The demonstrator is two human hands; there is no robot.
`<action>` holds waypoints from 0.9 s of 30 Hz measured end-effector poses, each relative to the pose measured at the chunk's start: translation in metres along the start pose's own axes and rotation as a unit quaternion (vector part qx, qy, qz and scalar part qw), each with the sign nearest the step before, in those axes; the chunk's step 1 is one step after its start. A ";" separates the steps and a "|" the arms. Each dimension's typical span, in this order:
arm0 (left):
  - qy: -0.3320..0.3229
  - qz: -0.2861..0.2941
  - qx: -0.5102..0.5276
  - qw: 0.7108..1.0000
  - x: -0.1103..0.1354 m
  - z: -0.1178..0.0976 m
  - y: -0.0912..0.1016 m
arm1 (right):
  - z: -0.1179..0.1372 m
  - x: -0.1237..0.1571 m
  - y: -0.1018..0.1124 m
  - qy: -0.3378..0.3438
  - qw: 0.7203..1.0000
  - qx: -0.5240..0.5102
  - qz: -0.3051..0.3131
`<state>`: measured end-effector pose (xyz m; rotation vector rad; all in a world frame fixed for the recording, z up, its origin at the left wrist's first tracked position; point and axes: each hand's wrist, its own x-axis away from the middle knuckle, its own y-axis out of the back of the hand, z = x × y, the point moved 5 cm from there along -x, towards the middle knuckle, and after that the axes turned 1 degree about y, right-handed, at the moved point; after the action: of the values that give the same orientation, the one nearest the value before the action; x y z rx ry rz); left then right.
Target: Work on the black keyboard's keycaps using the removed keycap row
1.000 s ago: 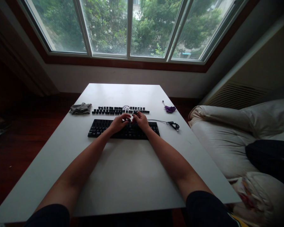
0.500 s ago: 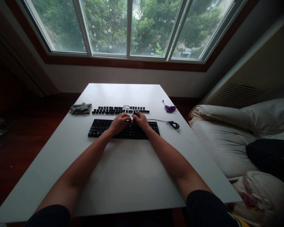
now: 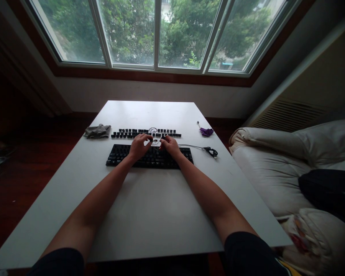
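A black keyboard (image 3: 122, 154) lies across the middle of the white table. Above its upper edge my left hand (image 3: 139, 146) pinches a small black keycap (image 3: 151, 140) between thumb and fingertips. To its right, my right hand (image 3: 170, 144) is closed on a small dark tool (image 3: 163, 138), apparently a keycap puller; most of it is hidden in the fingers. A pale ring (image 3: 155, 142) shows between the hands; whether it joins the tool I cannot tell. Loose black keycaps (image 3: 123, 134) stand in rows behind the keyboard.
A grey cloth (image 3: 97, 131) is at the table's left edge. On the right are a purple cloth (image 3: 206, 132) with a thin stick beside it and a coiled black cable (image 3: 211, 151). A round pale item (image 3: 152, 130) lies among the keycaps. A sofa (image 3: 261, 168) borders the right side.
My left hand has moved left, away from my right hand, with the keycap in its fingers. A gap now separates the hands. My right hand has hardly moved.
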<state>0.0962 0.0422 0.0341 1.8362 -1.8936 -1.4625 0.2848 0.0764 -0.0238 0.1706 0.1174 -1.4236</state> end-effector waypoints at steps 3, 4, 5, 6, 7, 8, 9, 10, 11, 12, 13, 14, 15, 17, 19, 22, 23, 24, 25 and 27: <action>0.062 -0.025 -0.041 0.997 -0.001 0.018 0.009 | 0.000 0.000 0.000 0.000 1.000 0.011 0.001; 0.077 -0.023 -0.056 0.995 -0.002 0.024 0.009 | 0.000 0.000 -0.001 0.002 1.000 0.019 0.000; 0.087 -0.021 -0.074 0.993 -0.002 0.028 0.009 | 0.000 0.000 -0.001 0.004 1.000 0.028 0.000; 0.089 -0.016 -0.095 0.991 -0.004 0.031 0.008 | 0.000 0.000 -0.001 0.007 0.999 0.037 -0.002; 0.086 -0.011 -0.115 0.990 -0.006 0.032 0.006 | 0.000 -0.001 -0.001 0.010 0.999 0.045 -0.004; 0.079 -0.006 -0.134 0.988 -0.009 0.032 0.003 | 0.000 -0.001 -0.001 0.013 0.999 0.050 -0.004; 0.070 0.000 -0.151 0.986 -0.012 0.031 0.000 | 0.000 -0.001 -0.001 0.015 0.998 0.053 -0.004; 0.061 0.006 -0.165 0.984 -0.017 0.030 -0.004 | 0.000 -0.001 -0.001 0.016 0.998 0.054 -0.005; 0.052 0.015 -0.178 0.983 -0.021 0.028 -0.008 | 0.000 -0.001 -0.001 0.017 0.998 0.056 -0.005; 0.042 0.026 -0.189 0.981 -0.026 0.026 -0.012 | 0.000 -0.001 -0.001 0.018 0.998 0.058 -0.005; 0.034 0.036 -0.199 0.979 -0.031 0.025 -0.015 | 0.001 -0.001 0.000 0.017 0.998 0.061 -0.005; 0.030 0.044 -0.207 0.977 -0.036 0.024 -0.019 | 0.001 -0.001 0.000 0.017 0.998 0.063 -0.006; 0.029 0.050 -0.214 0.975 -0.041 0.023 -0.022 | 0.002 0.000 0.000 0.016 0.998 0.064 -0.007; 0.030 0.057 -0.222 0.973 -0.048 0.024 -0.028 | 0.002 0.000 0.001 0.015 0.998 0.066 -0.006; 0.032 0.061 -0.229 0.971 -0.054 0.025 -0.034 | 0.003 0.001 0.001 0.017 0.997 0.069 -0.007; 0.045 0.062 -0.234 0.969 -0.058 0.031 -0.043 | 0.003 0.001 0.001 0.020 0.997 0.069 -0.005; 0.052 0.062 -0.235 0.969 -0.058 0.033 -0.045 | 0.003 0.001 0.000 0.020 0.998 0.068 -0.005; 0.058 0.062 -0.235 0.968 -0.058 0.036 -0.046 | 0.003 0.001 0.000 0.020 0.998 0.066 -0.004; 0.063 0.061 -0.235 0.968 -0.058 0.038 -0.048 | 0.003 0.001 0.000 0.020 0.998 0.064 -0.003; 0.065 0.058 -0.237 0.968 -0.057 0.041 -0.049 | 0.003 0.001 0.000 0.020 0.998 0.063 -0.001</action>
<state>0.1181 0.1212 0.0082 1.5289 -1.4064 -1.5431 0.2846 0.0748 -0.0209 0.3017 0.0605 -1.4313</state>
